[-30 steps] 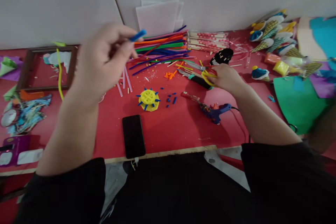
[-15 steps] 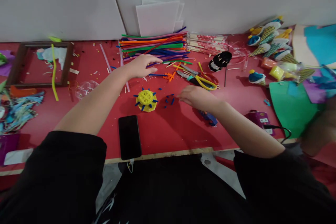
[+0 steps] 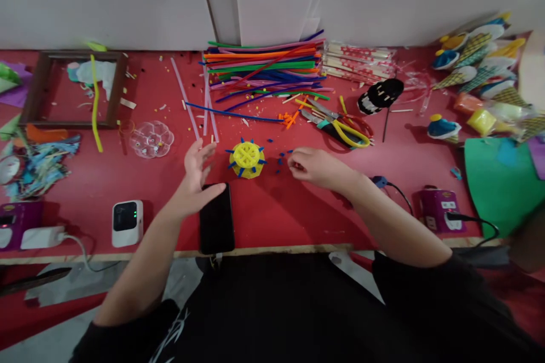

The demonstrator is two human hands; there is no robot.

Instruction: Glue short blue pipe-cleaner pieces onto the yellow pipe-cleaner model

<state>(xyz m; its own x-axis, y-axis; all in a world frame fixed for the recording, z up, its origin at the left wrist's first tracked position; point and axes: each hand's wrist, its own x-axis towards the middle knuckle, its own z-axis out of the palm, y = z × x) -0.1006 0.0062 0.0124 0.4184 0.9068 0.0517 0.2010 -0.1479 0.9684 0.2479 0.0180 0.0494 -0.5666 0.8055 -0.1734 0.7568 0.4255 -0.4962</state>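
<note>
A yellow round piece [image 3: 247, 158] with short blue straw bits stuck around its rim sits on the red table [image 3: 298, 210]. My left hand [image 3: 196, 173] hovers just left of it, fingers spread and empty, above a black phone [image 3: 217, 218]. My right hand [image 3: 315, 165] rests to the right of the yellow piece with fingertips pinched among the loose blue straw bits [image 3: 281, 159]; what it pinches is too small to make out. A long blue straw [image 3: 232, 113] lies behind.
A pile of coloured straws [image 3: 264, 65] lies at the back by white sheets [image 3: 276, 11]. Yellow-handled scissors [image 3: 340, 125], a wooden frame [image 3: 72, 88], a clear flower-shaped tray [image 3: 152, 139], a white device [image 3: 127, 221], a purple power strip [image 3: 438, 204] and paper cones [image 3: 472, 62] surround the work area.
My left hand has pulled back from the straw pile to beside the yellow piece, leaving the blue straw on the table. My right hand has moved left to the blue bits.
</note>
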